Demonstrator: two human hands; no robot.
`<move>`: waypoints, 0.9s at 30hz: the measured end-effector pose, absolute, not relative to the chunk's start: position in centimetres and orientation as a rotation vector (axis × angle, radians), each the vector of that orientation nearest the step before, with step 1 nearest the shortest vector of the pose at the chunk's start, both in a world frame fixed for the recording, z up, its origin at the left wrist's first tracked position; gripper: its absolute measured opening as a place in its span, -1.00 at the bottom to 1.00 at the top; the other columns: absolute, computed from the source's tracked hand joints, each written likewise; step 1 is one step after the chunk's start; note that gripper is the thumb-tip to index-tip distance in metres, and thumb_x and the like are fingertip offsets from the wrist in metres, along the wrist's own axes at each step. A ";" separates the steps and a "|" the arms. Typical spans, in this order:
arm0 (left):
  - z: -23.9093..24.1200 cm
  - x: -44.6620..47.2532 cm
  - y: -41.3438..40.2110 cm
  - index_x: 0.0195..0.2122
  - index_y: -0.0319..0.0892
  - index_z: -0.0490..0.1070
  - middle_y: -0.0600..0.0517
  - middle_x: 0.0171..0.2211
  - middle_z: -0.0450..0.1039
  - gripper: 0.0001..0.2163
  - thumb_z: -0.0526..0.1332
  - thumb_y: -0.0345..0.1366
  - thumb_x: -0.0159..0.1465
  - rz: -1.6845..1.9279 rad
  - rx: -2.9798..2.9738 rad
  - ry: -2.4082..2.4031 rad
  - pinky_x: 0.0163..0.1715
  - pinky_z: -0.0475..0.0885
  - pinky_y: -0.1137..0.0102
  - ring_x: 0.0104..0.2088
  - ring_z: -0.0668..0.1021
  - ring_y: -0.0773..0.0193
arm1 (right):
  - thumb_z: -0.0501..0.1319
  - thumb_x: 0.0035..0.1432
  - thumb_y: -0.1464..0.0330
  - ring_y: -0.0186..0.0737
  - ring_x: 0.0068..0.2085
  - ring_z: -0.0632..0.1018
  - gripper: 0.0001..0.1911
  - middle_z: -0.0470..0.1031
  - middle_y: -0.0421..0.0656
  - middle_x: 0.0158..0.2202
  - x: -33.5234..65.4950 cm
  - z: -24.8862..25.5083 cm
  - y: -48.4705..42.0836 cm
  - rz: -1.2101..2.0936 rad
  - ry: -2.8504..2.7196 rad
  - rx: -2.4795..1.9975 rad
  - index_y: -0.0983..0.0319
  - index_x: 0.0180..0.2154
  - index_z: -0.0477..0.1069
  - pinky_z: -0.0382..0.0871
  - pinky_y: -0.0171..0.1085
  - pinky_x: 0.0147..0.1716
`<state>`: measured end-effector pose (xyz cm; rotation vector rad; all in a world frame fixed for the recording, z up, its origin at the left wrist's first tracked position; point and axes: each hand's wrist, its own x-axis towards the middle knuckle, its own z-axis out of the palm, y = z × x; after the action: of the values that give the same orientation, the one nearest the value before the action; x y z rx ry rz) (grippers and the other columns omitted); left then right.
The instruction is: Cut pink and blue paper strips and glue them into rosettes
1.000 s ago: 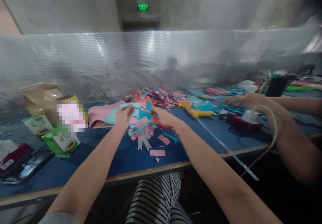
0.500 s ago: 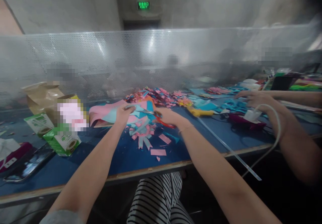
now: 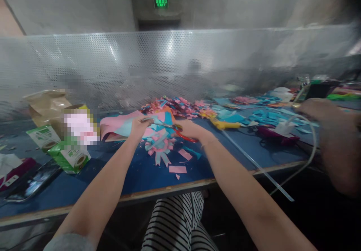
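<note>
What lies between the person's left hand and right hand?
In the head view, the blades of the red-handled scissors lie between the left hand and the right hand, with light blue material close by.

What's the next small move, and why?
I'd probably ease the left hand slightly back from the scissors before any snip: the right hand grips them by the red handles, and their blades point toward the left hand's fingertips, very close. Blur hides whether paper lies between the blades.
</note>
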<state>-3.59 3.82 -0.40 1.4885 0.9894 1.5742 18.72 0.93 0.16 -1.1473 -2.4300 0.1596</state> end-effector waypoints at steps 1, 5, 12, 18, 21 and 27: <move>-0.4 -3.6 3.8 -0.57 -0.21 0.48 0.09 -0.63 0.42 -0.88 0.32 -0.33 -0.18 1.565 1.491 0.997 -0.41 0.36 0.43 -0.52 0.44 0.37 | 0.19 -0.05 0.13 -0.26 -0.35 0.42 -0.60 0.44 -0.10 -0.32 18.7 0.2 0.9 0.167 -2.431 -1.157 0.26 -0.22 0.38 0.21 -0.35 -0.38; -0.4 -3.9 4.1 -0.59 -0.22 0.48 0.07 -0.63 0.43 -0.84 0.33 -0.27 -0.20 1.527 1.491 0.997 -0.39 0.37 0.40 -0.52 0.44 0.36 | 0.19 -0.05 0.15 -0.28 -0.36 0.42 -0.61 0.44 -0.11 -0.32 18.8 0.2 0.9 0.183 -2.430 -1.207 0.25 -0.21 0.37 0.21 -0.37 -0.39; 0.2 -4.3 4.1 -0.61 -0.22 0.44 0.08 -0.66 0.36 -0.78 0.34 -0.16 -0.20 1.467 1.521 1.022 -0.49 0.31 0.44 -0.56 0.39 0.39 | 0.17 -0.04 0.11 -0.29 -0.38 0.42 -0.61 0.46 -0.12 -0.36 19.0 0.1 1.0 0.153 -2.443 -1.176 0.26 -0.24 0.38 0.19 -0.38 -0.42; 0.4 -4.2 3.7 -0.70 -0.21 0.35 0.16 -0.75 0.17 -0.80 0.29 -0.21 -0.12 1.537 1.651 1.089 -0.62 0.14 0.49 -0.66 0.22 0.46 | 0.14 -0.01 0.10 -0.29 -0.41 0.43 -0.62 0.47 -0.11 -0.36 18.9 0.1 1.0 0.149 -2.456 -1.181 0.25 -0.26 0.41 0.19 -0.38 -0.43; 0.4 -4.0 3.5 -0.70 -0.20 0.32 0.17 -0.76 0.14 -0.80 0.27 -0.22 -0.10 1.544 1.656 1.093 -0.63 0.10 0.48 -0.67 0.20 0.46 | 0.12 0.00 0.11 -0.28 -0.40 0.43 -0.63 0.48 -0.12 -0.35 18.9 0.0 1.0 0.161 -2.456 -1.168 0.24 -0.26 0.41 0.20 -0.37 -0.41; 0.5 -3.8 3.2 -0.67 -0.20 0.34 0.17 -0.76 0.15 -0.83 0.24 -0.23 -0.07 1.533 1.683 1.118 -0.63 0.10 0.48 -0.67 0.21 0.46 | 0.11 0.00 0.11 -0.30 -0.43 0.41 -0.65 0.46 -0.14 -0.40 18.9 0.1 1.0 0.187 -2.459 -1.176 0.24 -0.31 0.41 0.18 -0.38 -0.45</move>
<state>-3.84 3.22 0.48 1.6827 1.1182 1.5332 18.89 1.01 0.10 -1.1763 -2.4586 0.1871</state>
